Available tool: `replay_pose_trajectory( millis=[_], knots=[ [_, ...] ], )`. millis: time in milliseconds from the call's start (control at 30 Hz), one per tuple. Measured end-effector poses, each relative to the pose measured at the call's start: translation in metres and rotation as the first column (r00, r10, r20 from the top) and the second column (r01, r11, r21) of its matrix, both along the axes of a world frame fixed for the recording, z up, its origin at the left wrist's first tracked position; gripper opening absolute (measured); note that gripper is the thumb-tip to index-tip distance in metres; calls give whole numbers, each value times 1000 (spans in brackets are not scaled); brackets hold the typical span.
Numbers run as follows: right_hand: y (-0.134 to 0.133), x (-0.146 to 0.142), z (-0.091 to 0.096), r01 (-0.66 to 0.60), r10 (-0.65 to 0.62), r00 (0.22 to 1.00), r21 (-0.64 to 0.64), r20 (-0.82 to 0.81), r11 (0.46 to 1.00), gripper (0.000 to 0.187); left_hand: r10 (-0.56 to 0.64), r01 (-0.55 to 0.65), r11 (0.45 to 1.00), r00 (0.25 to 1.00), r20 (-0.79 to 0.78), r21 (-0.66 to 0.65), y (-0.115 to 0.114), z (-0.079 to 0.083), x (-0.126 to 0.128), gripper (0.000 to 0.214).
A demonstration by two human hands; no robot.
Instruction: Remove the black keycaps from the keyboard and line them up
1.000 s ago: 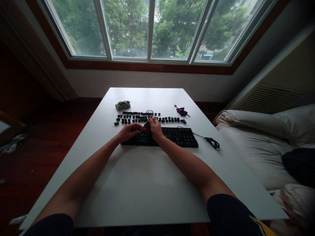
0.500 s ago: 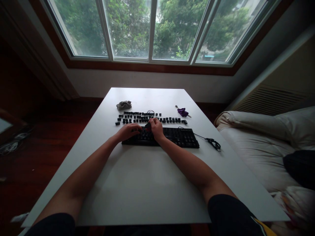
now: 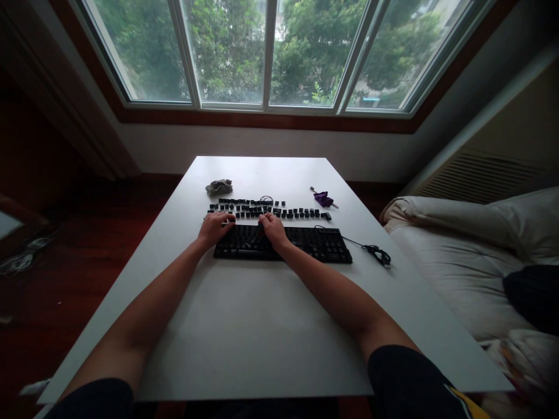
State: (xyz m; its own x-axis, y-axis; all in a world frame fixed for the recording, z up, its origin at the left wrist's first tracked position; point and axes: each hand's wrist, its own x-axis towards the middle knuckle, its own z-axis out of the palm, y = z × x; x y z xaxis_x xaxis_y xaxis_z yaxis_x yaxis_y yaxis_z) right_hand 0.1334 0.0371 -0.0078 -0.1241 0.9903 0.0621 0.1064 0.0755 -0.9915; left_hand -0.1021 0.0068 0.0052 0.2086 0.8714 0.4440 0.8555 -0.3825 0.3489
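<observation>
A black keyboard (image 3: 314, 244) lies across the middle of the white table (image 3: 262, 326). Behind it, loose black keycaps (image 3: 292, 212) sit in two rows. My left hand (image 3: 213, 228) is at the keyboard's far left corner. Its fingers curl down over the left end of the keycap rows and hide what they touch. My right hand (image 3: 273, 227) rests on the keyboard's top edge near the middle. Its fingertips are pinched together and pressed down on the top key row, where a dark keycap was held a moment ago.
A crumpled grey cloth (image 3: 218, 187) lies behind the keycaps at the left, and a purple tool (image 3: 324, 199) at the right. The keyboard's cable (image 3: 376, 254) coils toward the table's right edge. A bed with pale bedding (image 3: 463, 256) stands to the right, with windows beyond.
My left hand moved left from the keyboard's middle to the left end of the keycap rows. My right hand lowered its pinched fingers with the keycap onto the top key row.
</observation>
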Motion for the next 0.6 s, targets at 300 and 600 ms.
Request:
replay_pose_trajectory(
  millis=[300, 600],
  knots=[
    [-13, -5, 4, -5, 5, 1000, 3, -27, 1000, 33, 123, -122, 992, 991, -46, 28, 3, 7, -6, 22],
    [-21, -6, 5, -18, 21, 997, 45, -76, 999, 33, 94, -101, 995, 969, -227, -19, 20, 16, 20, 17]
  ],
)
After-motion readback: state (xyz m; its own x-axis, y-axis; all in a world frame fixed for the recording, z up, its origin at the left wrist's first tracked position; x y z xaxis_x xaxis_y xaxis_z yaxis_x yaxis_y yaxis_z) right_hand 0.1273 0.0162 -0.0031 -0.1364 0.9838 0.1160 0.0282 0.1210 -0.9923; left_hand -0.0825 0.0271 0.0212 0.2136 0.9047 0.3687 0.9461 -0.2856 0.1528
